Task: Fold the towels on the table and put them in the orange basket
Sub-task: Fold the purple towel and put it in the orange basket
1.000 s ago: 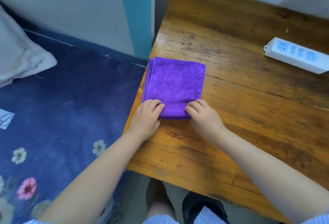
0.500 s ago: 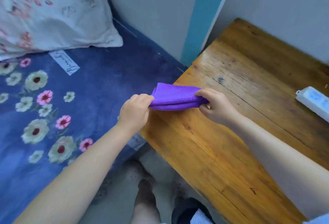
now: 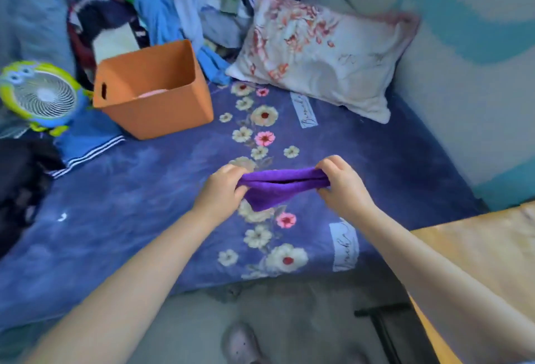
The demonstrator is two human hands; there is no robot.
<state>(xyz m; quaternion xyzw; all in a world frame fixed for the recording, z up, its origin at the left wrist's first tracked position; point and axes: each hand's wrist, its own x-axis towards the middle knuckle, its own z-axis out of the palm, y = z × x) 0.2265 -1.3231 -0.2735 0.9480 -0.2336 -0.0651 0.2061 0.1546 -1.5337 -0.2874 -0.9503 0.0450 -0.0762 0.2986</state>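
Observation:
A folded purple towel (image 3: pixel 278 188) hangs in the air over the blue flowered bed, stretched between both hands. My left hand (image 3: pixel 221 190) grips its left end and my right hand (image 3: pixel 340 184) grips its right end. The orange basket (image 3: pixel 153 88) stands on the bed at the upper left, well beyond the hands, with something pink lying inside it. The wooden table (image 3: pixel 492 247) shows only as a corner at the right edge.
A flowered pillow (image 3: pixel 324 53) lies at the head of the bed against the wall. A small green and blue fan (image 3: pixel 40 95) stands left of the basket. Piled clothes (image 3: pixel 173 1) fill the far side. Bare floor and a shoe (image 3: pixel 240 343) lie below.
Both hands lifted the folded purple towel off the table and carried it left, over the bed. The view swung left, bringing the orange basket into sight.

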